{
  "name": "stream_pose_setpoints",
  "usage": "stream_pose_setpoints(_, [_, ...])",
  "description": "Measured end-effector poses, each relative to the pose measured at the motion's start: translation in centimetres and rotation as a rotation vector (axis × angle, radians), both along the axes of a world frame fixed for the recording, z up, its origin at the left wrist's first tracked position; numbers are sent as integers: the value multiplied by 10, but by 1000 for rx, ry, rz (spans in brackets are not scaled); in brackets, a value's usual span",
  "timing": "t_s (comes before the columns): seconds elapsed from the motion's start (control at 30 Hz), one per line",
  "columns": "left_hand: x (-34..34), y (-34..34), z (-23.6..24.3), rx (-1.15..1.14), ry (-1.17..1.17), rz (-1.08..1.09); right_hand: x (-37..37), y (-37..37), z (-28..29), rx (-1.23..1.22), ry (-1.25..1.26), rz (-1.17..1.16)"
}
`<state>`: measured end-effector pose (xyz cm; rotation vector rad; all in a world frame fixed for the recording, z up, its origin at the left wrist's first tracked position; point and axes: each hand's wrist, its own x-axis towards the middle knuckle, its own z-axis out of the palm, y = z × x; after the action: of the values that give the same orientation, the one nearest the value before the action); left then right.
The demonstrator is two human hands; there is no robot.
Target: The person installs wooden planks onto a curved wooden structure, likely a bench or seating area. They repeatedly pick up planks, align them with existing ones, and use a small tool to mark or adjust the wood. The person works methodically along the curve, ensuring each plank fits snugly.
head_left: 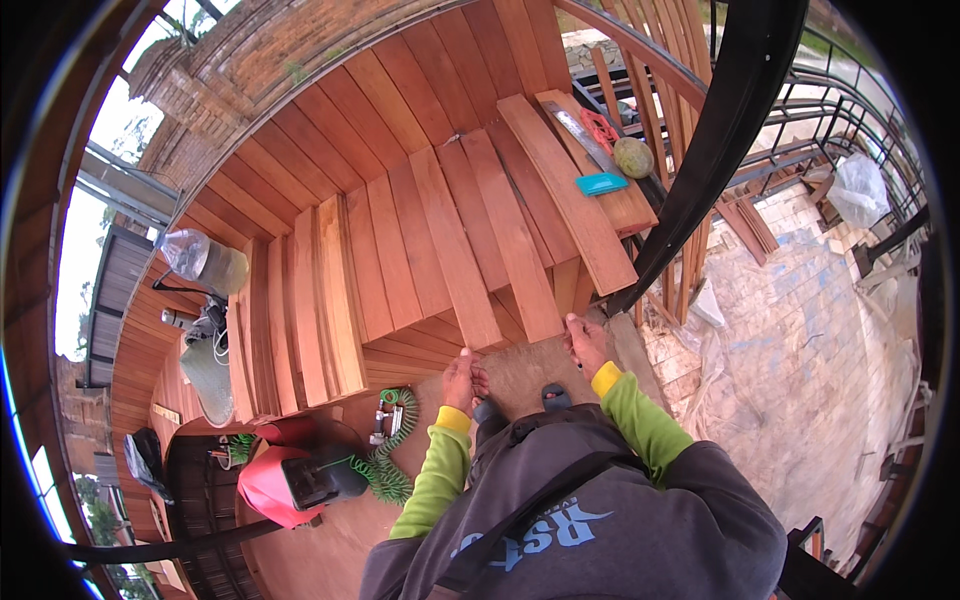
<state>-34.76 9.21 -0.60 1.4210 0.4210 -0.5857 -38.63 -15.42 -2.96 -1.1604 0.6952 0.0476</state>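
Note:
My left hand (464, 381) is at the near end of a loose reddish plank (455, 250), its fingers loosely curled and slightly apart. Its fingertip seems to meet the plank's end, though I cannot tell if it touches. My right hand (588, 345) is just right of the near end of a second loose plank (513, 235). Its fingers are half bent, with nothing visible in them. Both planks lie lengthwise away from me across the curved slatted wooden bench (400, 240). Farther right, a wider plank (567, 190) lies at a similar slant.
A metal ruler (585, 138), turquoise tool (601, 184) and round greenish object (633, 157) lie at the right. A black curved post (720, 150) stands beside them. Stacked planks (340, 300), a green coiled hose (390, 475) and a red container (275, 480) are at left.

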Motion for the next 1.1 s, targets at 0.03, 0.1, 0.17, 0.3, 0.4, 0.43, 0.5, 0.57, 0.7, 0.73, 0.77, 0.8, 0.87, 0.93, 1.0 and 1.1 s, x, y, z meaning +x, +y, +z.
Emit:
stream_pose_setpoints(0.03, [2, 0, 1, 3, -12, -8, 1, 2, 3, -2, -10, -4])
stream_pose_setpoints(0.1, [4, 0, 2, 5, -32, -9, 3, 7, 10, -10, -24, 4])
stream_pose_setpoints(0.17, [-2, 4, -2, -20, -2, -23, 2, 11, 3, 15, -40, -21])
stream_pose_setpoints(0.3, [5, 3, 6, -2, -24, -45, 20, 12, 7, 18, -95, 4])
stream_pose_setpoints(0.4, [8, 8, 10, -14, -65, -74, 29, 10, -3, -50, -110, -6])
stream_pose_setpoints(0.43, [8, 8, 10, -30, -68, -67, 33, 12, -1, -63, -90, -16])
stream_pose_setpoints(0.5, [5, 8, 5, -35, -79, -90, 33, 14, 1, -68, -69, -19])
stream_pose_setpoints(0.57, [9, 8, 2, -47, -94, -104, 43, 15, 5, -86, -92, -26])
stream_pose_setpoints(0.7, [11, 4, -4, -75, -113, -123, 42, 11, -9, -139, -98, -14])
stream_pose_setpoints(0.73, [13, 2, 1, -81, -108, -121, 43, 9, -10, -148, -101, -12])
stream_pose_setpoints(0.77, [14, 1, 3, -89, -103, -118, 42, 6, -11, -157, -105, -9])
stream_pose_setpoints(0.8, [15, 1, 3, -89, -102, -116, 45, 9, -11, -157, -120, -5])
stream_pose_setpoints(0.87, [18, -1, -1, -91, -99, -114, 47, 16, -9, -158, -120, -60])
stream_pose_setpoints(0.93, [21, 1, -5, -73, -109, -97, 44, 18, 1, -141, -107, -67])
stream_pose_setpoints(1.0, [23, 2, -10, -67, -116, -91, 46, 19, -9, -212, -137, -62])
stream_pose_setpoints(1.1, [28, 1, -17, -62, -117, -94, 49, 21, -1, -242, -94, -95])
